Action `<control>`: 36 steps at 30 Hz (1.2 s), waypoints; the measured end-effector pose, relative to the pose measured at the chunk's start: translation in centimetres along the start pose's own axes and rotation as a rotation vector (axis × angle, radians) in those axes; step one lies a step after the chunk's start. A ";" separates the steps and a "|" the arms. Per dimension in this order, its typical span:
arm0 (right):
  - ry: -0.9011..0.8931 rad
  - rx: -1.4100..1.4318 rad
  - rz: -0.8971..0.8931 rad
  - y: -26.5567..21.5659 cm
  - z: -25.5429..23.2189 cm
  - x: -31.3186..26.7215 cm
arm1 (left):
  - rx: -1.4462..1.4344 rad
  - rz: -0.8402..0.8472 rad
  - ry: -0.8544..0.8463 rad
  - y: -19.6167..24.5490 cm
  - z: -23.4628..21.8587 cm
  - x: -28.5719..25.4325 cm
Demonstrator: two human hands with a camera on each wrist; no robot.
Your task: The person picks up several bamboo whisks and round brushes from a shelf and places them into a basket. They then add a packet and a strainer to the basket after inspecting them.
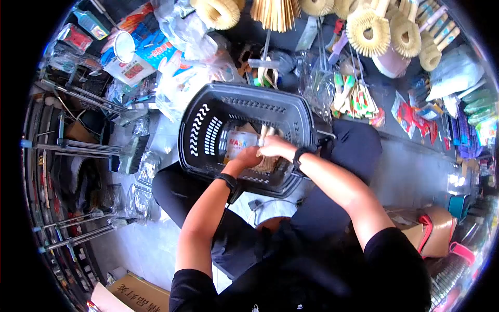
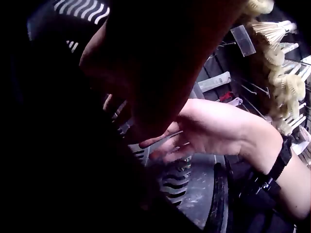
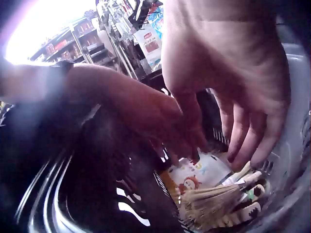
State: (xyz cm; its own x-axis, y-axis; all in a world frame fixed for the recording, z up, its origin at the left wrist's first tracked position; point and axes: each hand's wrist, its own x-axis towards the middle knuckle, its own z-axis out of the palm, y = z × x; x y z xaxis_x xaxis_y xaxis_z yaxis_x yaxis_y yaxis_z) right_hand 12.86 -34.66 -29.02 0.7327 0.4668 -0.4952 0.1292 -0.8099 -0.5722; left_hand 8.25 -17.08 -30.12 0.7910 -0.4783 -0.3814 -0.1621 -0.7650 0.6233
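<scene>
A black plastic basket (image 1: pixel 200 130) rests against the crouching person's knees, and both hands are inside it. My right hand (image 1: pixel 270 151) hangs with straight, relaxed fingers (image 3: pixel 238 145) just over a bundle of wooden-handled brushes (image 3: pixel 218 201) on the basket floor. Beside it, my left hand (image 1: pixel 253 155) reaches down to a flat printed pack (image 3: pixel 194 177) marked "MASK" (image 1: pixel 239 143); its grip is blurred and dark. In the left wrist view my right hand (image 2: pixel 165 145) shows its fingers loosely spread near the slotted basket wall (image 2: pixel 177 177). Both wrists wear black bands (image 1: pixel 299 156).
Round bristle brushes (image 1: pixel 369 31) and bamboo whisks (image 1: pixel 275 13) hang above the basket. Packaged goods (image 1: pixel 140 57) crowd the back, and metal poles (image 1: pixel 78 148) stand at the left. There is a cardboard box (image 1: pixel 138 294) at the bottom left and a brown bag (image 1: pixel 426 226) at the right.
</scene>
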 end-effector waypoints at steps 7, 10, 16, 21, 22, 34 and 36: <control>0.367 0.101 -0.089 -6.5 -7.2 -4.5 | -0.069 -0.045 0.155 3.9 -4.0 -0.6; 0.520 0.186 -0.222 -9.2 -12.0 -6.3 | -0.197 0.064 0.241 4.8 -6.4 -1.3; 1.042 0.263 -0.570 -17.9 -23.2 -7.3 | -0.301 0.127 0.364 7.9 -10.9 -3.1; 1.373 0.019 -0.606 -22.7 -29.6 -3.0 | -0.345 0.156 0.407 8.5 -12.2 -3.9; 1.373 -0.012 -0.576 -23.5 -30.4 -2.9 | -0.371 0.182 0.410 8.2 -11.9 -3.7; 1.254 0.120 -0.704 -24.9 -31.8 -4.1 | -0.733 0.357 0.428 10.6 -14.5 -5.2; 1.207 0.180 -0.725 -24.4 -31.6 -4.0 | -0.904 0.258 0.317 9.8 -14.6 -5.0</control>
State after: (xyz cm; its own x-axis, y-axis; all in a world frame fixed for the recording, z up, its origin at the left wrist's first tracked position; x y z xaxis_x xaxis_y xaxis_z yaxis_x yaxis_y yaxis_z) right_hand 27.91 -27.95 7.57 0.6653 0.0931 0.7407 0.6986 -0.4274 -0.5738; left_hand 11.27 -15.86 -12.18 0.9373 -0.3458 -0.0425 0.0549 0.0261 0.9982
